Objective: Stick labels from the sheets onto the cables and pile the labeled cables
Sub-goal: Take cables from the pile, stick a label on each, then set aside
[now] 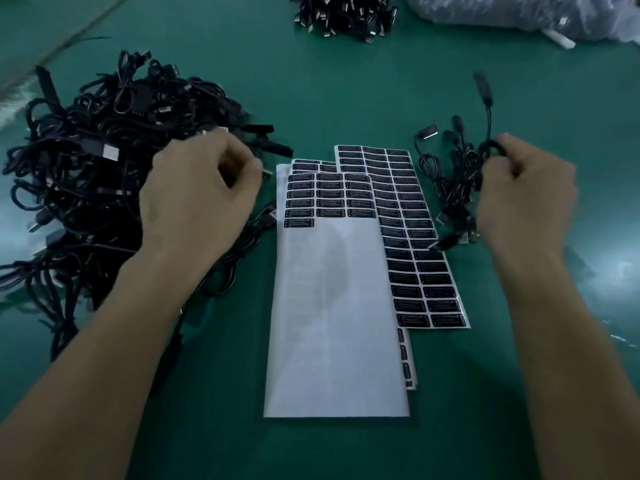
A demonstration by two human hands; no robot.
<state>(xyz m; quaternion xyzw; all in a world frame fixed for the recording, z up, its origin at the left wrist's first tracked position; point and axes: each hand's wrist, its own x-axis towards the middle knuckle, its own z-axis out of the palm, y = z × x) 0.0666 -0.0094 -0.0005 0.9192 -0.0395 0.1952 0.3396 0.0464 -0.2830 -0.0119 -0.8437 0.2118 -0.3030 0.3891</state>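
A dark green matte worktop [346,98] fills the whole view. On its left, a large tangled heap of black cables with silver plugs [97,161] is piled. At the centre, white glossy label sheets [336,306] are laid overlapping. The uppermost is mostly bare, with rows of small black rectangular labels [329,194] only at its far end. The sheet beneath, to the right, is covered with labels wherever it shows. Just right of the sheets, a small bundle of thin black cables [450,181] is held by the right hand [526,202], its grip clamped round a cable loop. The left hand [197,195] is curled at the heap's near edge; whether its grip is closed on anything cannot be told.
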